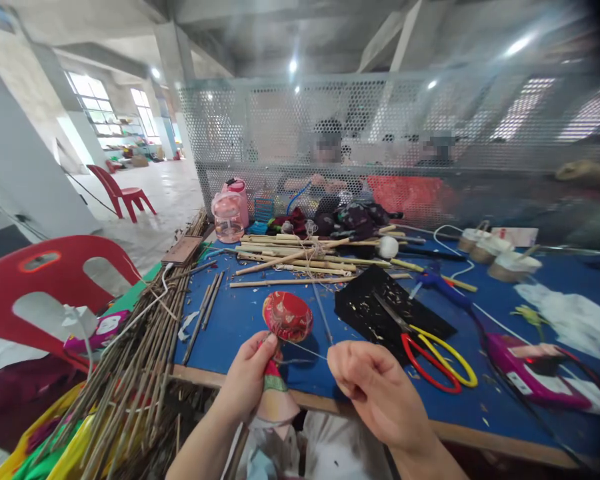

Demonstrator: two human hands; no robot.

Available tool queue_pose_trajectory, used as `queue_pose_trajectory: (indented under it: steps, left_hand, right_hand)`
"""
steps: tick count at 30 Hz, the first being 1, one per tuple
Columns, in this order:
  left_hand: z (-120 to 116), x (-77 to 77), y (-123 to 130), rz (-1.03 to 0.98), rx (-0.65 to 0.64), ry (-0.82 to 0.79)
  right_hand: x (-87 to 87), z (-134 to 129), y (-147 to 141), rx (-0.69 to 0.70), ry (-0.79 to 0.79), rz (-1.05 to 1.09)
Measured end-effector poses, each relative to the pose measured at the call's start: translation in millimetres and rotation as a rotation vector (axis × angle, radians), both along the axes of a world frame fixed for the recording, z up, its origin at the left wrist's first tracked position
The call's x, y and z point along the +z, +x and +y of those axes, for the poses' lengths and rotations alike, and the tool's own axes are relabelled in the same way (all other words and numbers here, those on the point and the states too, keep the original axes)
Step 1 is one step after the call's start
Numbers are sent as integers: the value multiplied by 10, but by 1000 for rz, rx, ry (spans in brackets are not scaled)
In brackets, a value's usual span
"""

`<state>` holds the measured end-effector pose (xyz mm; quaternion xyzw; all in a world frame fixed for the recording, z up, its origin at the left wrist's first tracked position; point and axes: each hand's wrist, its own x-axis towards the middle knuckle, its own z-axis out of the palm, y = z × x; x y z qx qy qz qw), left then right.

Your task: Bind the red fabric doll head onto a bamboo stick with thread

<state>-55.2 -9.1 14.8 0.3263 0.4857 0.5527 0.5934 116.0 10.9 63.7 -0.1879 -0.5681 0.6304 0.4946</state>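
Observation:
At the table's front edge my left hand (pixel 250 373) is closed on a small doll-like figure with a round red patterned hat (pixel 287 316) and a pale, green and red cloth body (pixel 275 399). The thumb presses just below the hat. To the right, my right hand (pixel 375 383) is closed in a pinch on a thin pale thread (pixel 307 351), which runs taut from the figure under the hat. Scissors with red and yellow handles (pixel 433 357) lie right of my right hand, their blades over a black cloth (pixel 367 303).
Bamboo sticks (pixel 300 257) lie across the blue table (pixel 245 307). A glue gun (pixel 443 287), a purple device (pixel 535 380) and cups (pixel 513 267) are on the right. Bundled twigs (pixel 145 360) and a red chair (pixel 55 293) stand left. People sit behind a perforated screen (pixel 275 127).

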Motion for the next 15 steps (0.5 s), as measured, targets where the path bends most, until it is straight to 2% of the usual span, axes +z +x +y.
queue_pose_trajectory:
  steps: [4,7,9,10,13,14,15]
  left_hand:
    - [-76,45,-42,-90,-7,-24]
    - [-167,89,-21,-179,-42,-19]
    - [-244,127,18,-203,-109,1]
    - [-284,147,45,-197,-187,13]
    - [-382,181,139,-122,-496,22]
    - [-396,181,169,-94,-566,7]
    - [-399,173,193,-69,-601,-10]
  right_hand:
    - [-144,-5,99,-38,-140,20]
    - [-334,-5,141,-40,-338,48]
    - [-424,58,115,-7,-486,16]
    - [-436,118,84,49,-546,-37]
    - [-284,393,-55,259,-580,-333]
    - [-172,500,-103,290,-527,-461]
    - [-36,599,-145,302,-412,-600]
